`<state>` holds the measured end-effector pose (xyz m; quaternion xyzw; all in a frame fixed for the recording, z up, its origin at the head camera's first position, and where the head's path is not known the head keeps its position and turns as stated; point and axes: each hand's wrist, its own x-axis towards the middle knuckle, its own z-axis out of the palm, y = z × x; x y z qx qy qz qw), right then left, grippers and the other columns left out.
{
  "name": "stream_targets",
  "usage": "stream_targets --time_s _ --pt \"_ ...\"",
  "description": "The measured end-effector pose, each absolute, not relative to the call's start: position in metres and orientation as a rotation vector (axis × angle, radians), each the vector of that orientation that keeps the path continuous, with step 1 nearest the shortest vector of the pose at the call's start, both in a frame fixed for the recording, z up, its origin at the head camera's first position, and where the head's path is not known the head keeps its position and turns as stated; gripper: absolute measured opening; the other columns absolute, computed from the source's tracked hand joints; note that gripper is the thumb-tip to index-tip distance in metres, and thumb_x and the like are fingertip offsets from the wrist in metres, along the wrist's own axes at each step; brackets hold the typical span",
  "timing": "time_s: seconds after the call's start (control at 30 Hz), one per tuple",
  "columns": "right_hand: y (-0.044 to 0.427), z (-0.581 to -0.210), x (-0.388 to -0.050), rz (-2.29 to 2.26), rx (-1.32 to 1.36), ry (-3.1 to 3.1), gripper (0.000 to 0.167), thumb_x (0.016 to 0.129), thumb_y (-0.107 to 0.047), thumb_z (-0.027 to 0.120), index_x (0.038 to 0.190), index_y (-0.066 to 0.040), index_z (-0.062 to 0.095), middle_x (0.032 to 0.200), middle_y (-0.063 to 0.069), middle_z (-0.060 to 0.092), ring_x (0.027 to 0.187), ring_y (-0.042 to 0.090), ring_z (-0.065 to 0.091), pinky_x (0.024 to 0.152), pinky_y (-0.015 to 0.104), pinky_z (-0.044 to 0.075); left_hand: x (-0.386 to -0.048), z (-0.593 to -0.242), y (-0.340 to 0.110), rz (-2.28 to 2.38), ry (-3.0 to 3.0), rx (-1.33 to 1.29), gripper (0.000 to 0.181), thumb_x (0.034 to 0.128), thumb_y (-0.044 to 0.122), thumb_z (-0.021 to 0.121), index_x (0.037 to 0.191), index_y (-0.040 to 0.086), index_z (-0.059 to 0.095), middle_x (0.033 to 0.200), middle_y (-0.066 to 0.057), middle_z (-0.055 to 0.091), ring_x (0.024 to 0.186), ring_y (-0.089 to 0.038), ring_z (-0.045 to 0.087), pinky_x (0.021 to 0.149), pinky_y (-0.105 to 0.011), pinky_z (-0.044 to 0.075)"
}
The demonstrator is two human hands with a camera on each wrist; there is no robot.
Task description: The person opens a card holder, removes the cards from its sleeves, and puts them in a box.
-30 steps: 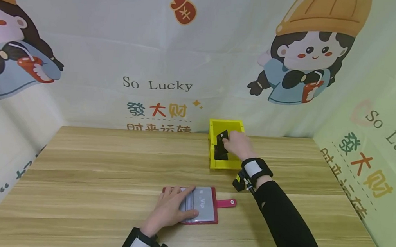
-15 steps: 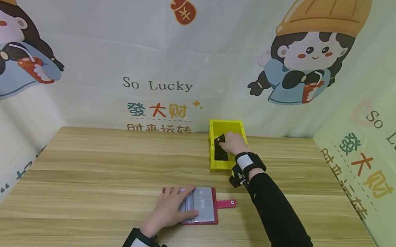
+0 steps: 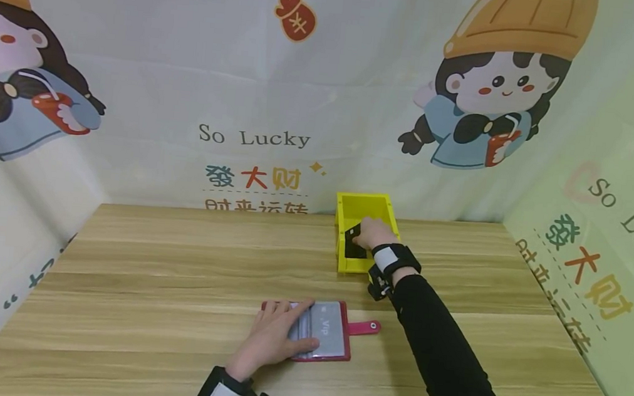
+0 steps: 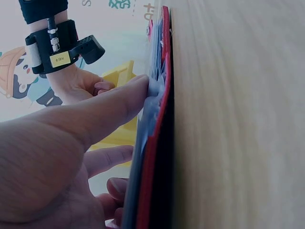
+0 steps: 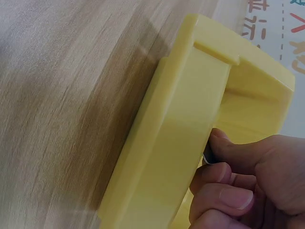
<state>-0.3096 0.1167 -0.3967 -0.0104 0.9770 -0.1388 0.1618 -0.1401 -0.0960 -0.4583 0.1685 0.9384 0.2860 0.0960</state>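
An open red card holder (image 3: 348, 345) with clear plastic sleeves lies on the table; "Vip" is printed on a sleeve. Across its left half my left hand (image 3: 273, 339) rests, fingers and thumb spread over the sleeves. In the left wrist view, the thumb (image 4: 114, 107) presses on the edges of the sleeves (image 4: 153, 88). Farther back, my right hand (image 3: 377, 233) reaches into a yellow bin (image 3: 352, 266) and pinches a black card (image 3: 352, 232) between thumb and fingers. More black (image 3: 353, 250) shows below it in the bin, partly hidden by the hand.
The wooden table (image 3: 175, 261) meets a printed cloth backdrop (image 3: 359, 101) behind and at both sides. The bin stands close to the back edge. A pink snap strap (image 3: 365, 327) sticks out to the right of the holder.
My right hand has moved slightly left and nearer within the bin, and the black card it pinches has sunk lower. The left hand and card holder keep their place.
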Motion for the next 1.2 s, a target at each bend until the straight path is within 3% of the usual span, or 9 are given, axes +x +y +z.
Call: stream_targets --time_s 0.2,0.43,0.93,1.2 --pt "0.114 -0.402 -0.313 -0.364 -0.006 2.768 0.024 0.1 -0.024 0.062 0.098 0.0 0.065 0.07 0.003 0.045 0.067 0.017 0.048 0.062 0.027 0.038 -0.14 -0.458 -0.097 0.849 2.781 0.511 0.075 0.0835 0.042 0.079 0.146 0.012 0.052 0.133 -0.023 0.056 0.116 -0.038 0.045 0.098 -0.057 0.036" --pt "0.113 -0.405 -0.313 -0.321 0.026 2.765 0.027 0.099 -0.024 0.065 0.109 0.001 0.066 0.076 0.004 0.049 0.072 0.019 0.048 0.068 0.029 0.039 -0.14 -0.457 -0.098 0.847 2.782 0.514 0.076 0.0835 0.043 0.079 0.147 0.012 0.051 0.133 -0.023 0.056 0.116 -0.038 0.045 0.098 -0.058 0.036" --pt "0.109 -0.406 -0.31 -0.193 0.018 2.731 0.026 0.096 -0.029 0.069 0.097 -0.003 0.071 0.072 0.003 0.046 0.072 0.018 0.044 0.069 0.03 0.036 -0.14 -0.457 -0.097 0.846 2.773 0.521 0.075 0.0838 0.043 0.079 0.147 0.012 0.051 0.131 -0.021 0.056 0.116 -0.036 0.045 0.097 -0.056 0.036" --pt "0.11 -0.407 -0.308 -0.143 -0.073 2.758 0.029 0.094 -0.029 0.072 0.102 -0.001 0.072 0.072 0.003 0.046 0.072 0.018 0.045 0.068 0.03 0.036 -0.14 -0.458 -0.098 0.849 2.786 0.518 0.075 0.0834 0.042 0.079 0.146 0.012 0.052 0.129 -0.022 0.057 0.113 -0.035 0.044 0.095 -0.053 0.036"
